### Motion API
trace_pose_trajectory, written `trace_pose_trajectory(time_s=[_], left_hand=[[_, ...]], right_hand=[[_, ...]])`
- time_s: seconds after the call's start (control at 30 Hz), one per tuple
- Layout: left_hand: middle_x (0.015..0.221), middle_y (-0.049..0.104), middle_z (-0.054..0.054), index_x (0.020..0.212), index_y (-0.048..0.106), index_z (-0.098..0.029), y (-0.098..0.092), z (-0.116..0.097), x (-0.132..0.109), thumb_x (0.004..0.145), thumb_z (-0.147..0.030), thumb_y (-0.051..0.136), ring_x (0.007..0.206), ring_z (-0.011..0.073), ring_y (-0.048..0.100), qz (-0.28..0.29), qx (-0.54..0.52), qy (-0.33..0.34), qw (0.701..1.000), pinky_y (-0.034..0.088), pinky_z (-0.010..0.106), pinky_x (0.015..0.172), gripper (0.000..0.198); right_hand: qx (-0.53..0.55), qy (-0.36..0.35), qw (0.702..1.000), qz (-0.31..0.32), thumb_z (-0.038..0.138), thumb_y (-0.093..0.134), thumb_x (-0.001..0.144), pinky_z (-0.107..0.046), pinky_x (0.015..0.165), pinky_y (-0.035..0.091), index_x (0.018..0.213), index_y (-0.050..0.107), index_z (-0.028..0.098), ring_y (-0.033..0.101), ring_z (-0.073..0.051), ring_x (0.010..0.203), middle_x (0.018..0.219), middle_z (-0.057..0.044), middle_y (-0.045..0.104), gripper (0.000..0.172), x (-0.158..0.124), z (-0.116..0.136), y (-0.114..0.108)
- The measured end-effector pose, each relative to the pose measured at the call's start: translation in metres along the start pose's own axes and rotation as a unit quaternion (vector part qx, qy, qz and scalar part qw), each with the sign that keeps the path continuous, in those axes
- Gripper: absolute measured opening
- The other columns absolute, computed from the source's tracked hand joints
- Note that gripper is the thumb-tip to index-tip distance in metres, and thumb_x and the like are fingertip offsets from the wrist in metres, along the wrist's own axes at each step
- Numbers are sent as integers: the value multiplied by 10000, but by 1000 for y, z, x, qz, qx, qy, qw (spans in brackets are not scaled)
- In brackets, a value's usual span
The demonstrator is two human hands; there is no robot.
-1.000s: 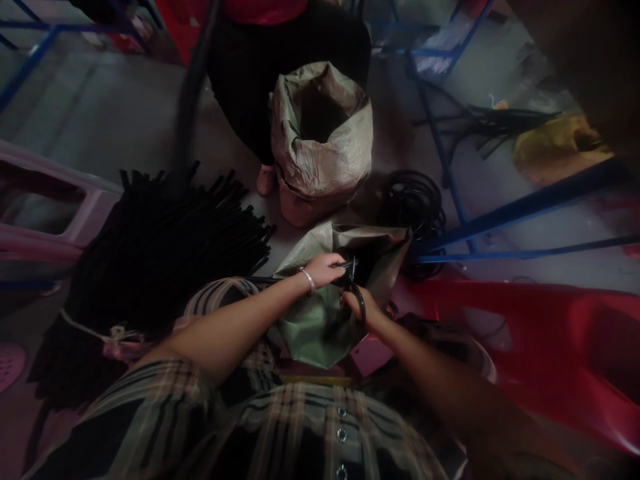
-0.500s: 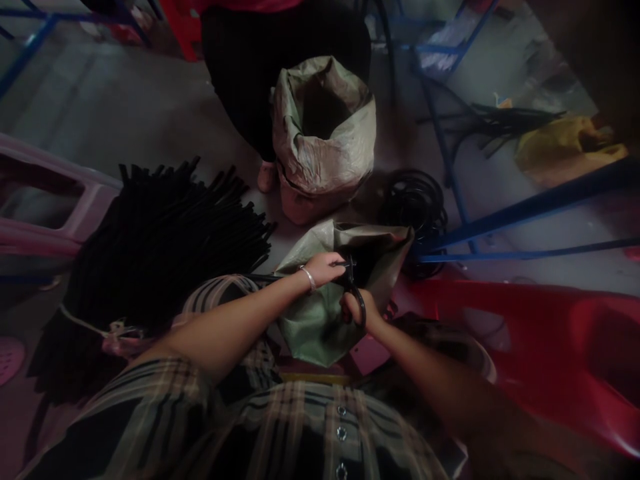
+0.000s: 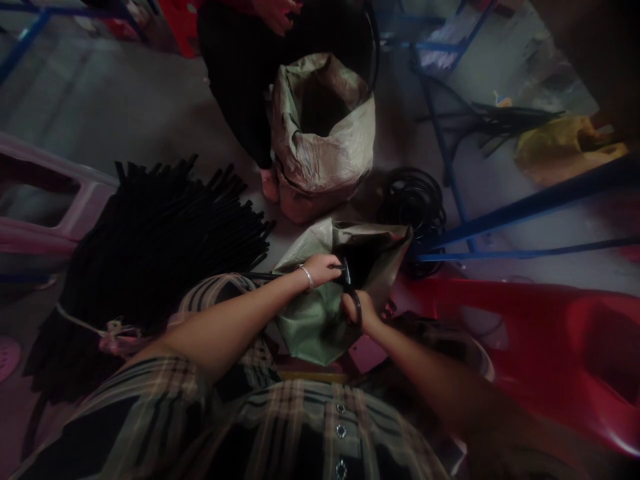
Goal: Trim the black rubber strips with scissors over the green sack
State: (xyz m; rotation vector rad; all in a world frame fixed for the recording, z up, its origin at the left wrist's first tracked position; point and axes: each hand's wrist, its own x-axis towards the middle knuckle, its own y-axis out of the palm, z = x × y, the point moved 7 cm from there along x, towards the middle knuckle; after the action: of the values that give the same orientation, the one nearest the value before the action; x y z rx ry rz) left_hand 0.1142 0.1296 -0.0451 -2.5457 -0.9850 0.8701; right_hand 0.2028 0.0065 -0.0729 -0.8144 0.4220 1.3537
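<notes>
My left hand (image 3: 323,268), with a bracelet on the wrist, pinches the end of a thin black tube (image 3: 263,275) that runs back toward my lap. My right hand (image 3: 357,310) is closed on the black handles of scissors (image 3: 349,283), whose blades meet the tube end. Both hands hover over the mouth of a green woven sack (image 3: 320,313) standing open between my knees.
A big tied bundle of black tubes (image 3: 150,247) lies on the floor at left. A second, taller sack (image 3: 323,133) stands ahead, with another person (image 3: 250,73) in black trousers behind it. A coil of black hose (image 3: 415,200), blue metal frames (image 3: 525,207), a red plastic chair (image 3: 540,347) and a pink stool (image 3: 45,207) surround me.
My hands have stayed almost in place over the sack. The view has shifted slightly, and the other person's hand has come into view at the top.
</notes>
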Motion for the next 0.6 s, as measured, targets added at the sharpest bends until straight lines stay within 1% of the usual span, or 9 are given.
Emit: trace_pose_trajectory(time_s=[0.13,0.23,0.33,0.4,0.5,0.6], left_hand=[[608,615,-20,811,699,-158,6,2,-1,678,-276,561,562,96,521,28,40,1,999,382,188,517,225],[661,639,-20,809,704,-165,0,0,2,641,-259,581,611,103,537,21,74,15,997,388,186,536,228],[689,647,-17,825,703,-173,-16,-6,4,641,-253,571,650,118,552,-2,100,37,994,401,197,573,240],[740,660,0,856,699,-183,-27,-14,4,686,-277,547,695,136,565,-25,134,63,989,412,218,623,247],[865,672,40,923,688,-203,-42,-25,-1,782,-318,481,805,177,579,-67,215,98,969,413,266,722,276],[942,662,67,949,680,-209,-50,-30,-6,830,-340,447,908,209,570,-102,270,106,952,388,306,811,293]], right_hand=[[31,23,999,9,276,449,648,-212,348,314,566,503,173,454,-106,337,447,26,483,142,7,-10,3],[31,25,999,0,268,444,648,-208,370,325,591,526,161,477,-106,371,483,9,518,147,12,-10,-2],[27,10,999,-16,264,438,659,-206,407,346,619,552,148,514,-114,425,521,-6,550,167,15,-5,-10],[20,7,1000,-23,265,436,669,-204,431,358,624,557,147,528,-117,456,548,-11,568,176,16,-3,-12],[-11,-2,1000,-22,280,441,689,-202,457,364,631,578,143,543,-123,501,581,-22,595,202,18,-3,-12],[-29,-12,999,-14,296,438,710,-201,485,374,641,596,142,554,-131,537,580,-29,608,231,19,-4,-10]])
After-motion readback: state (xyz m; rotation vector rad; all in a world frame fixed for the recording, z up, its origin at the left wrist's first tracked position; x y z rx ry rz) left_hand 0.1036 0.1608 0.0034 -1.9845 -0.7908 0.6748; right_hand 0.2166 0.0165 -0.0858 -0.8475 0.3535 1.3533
